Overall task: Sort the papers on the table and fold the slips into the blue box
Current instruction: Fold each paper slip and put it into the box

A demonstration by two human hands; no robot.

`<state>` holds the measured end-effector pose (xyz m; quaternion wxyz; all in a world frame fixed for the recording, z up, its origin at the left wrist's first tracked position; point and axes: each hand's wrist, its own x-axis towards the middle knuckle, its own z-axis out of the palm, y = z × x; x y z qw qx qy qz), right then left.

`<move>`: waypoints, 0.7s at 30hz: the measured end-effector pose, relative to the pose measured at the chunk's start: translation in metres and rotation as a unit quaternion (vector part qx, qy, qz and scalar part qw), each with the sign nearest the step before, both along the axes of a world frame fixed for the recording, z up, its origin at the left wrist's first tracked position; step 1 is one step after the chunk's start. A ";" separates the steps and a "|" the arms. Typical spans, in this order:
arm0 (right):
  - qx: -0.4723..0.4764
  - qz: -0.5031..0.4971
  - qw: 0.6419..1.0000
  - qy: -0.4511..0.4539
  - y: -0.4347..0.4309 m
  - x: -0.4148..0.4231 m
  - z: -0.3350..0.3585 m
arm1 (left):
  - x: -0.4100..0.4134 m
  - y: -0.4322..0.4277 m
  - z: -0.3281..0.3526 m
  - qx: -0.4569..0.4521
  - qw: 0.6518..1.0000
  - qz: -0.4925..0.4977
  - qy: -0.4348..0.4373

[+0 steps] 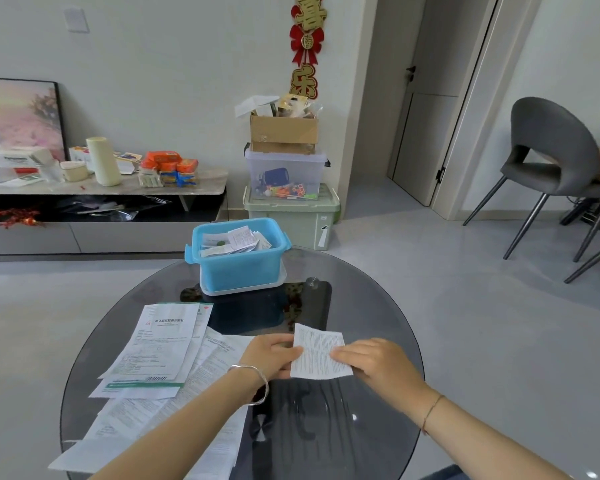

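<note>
Here is the round dark glass table (pixel 378 306), filling the foreground, with the low sideboard (pixel 101 188) along the far wall crowded with packets and tubs. Off to the right stands a grey chair (pixel 548 147). Behind the table there is a stack: a green storage bin (pixel 291 216) on the floor, a clear bin (pixel 284 174) of toys on top of it, and a cardboard box (pixel 283 131) topping it off. Down on the left half of the table, a fan of printed papers (pixel 160 344) lies overlapping, the top sheet with a green band along its lower edge. At the far side of the table sits the blue box (pixel 238 261), lid off, resting on a clear tray, with folded slips (pixel 243 239) piled inside up to the rim. Now the action is front and centre, nearer the person than the box and just right of the papers: one white printed slip (pixel 317 353) is held between both hands. The left hand (pixel 272 356) pinches its left edge, fingers curled round it. The right hand (pixel 374 363) takes the right edge, fingertips laid over the paper, thumb hidden beneath. A silver bangle (pixel 253 382) circles the left wrist, and a thin cord (pixel 432 410) circles the right.
</note>
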<state>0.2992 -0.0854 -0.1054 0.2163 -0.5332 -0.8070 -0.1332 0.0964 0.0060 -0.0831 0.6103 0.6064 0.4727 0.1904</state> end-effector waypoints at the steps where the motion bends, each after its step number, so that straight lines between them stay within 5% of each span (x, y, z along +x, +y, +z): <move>1: -0.022 -0.001 1.000 -0.005 -0.002 -0.001 -0.004 | -0.003 -0.002 -0.003 0.058 0.997 -0.027 0.036; 5: -0.055 -0.008 0.998 -0.014 -0.004 0.001 -0.015 | -0.018 -0.004 -0.018 0.351 0.889 -0.201 0.216; 8: -0.077 -0.024 0.996 0.027 -0.004 0.002 -0.018 | -0.024 -0.006 -0.022 0.401 0.833 -0.277 0.264; 14: -0.188 -0.127 0.955 0.189 -0.007 0.004 -0.019 | -0.030 0.009 -0.024 0.454 0.777 -0.307 0.310; 17: -0.206 -0.162 0.921 0.288 -0.006 -0.001 -0.017 | -0.028 0.012 -0.024 0.451 0.798 -0.268 0.297; 21: -0.203 -0.203 0.882 0.374 0.002 -0.004 -0.017 | -0.017 0.011 -0.026 0.399 0.875 -0.154 0.228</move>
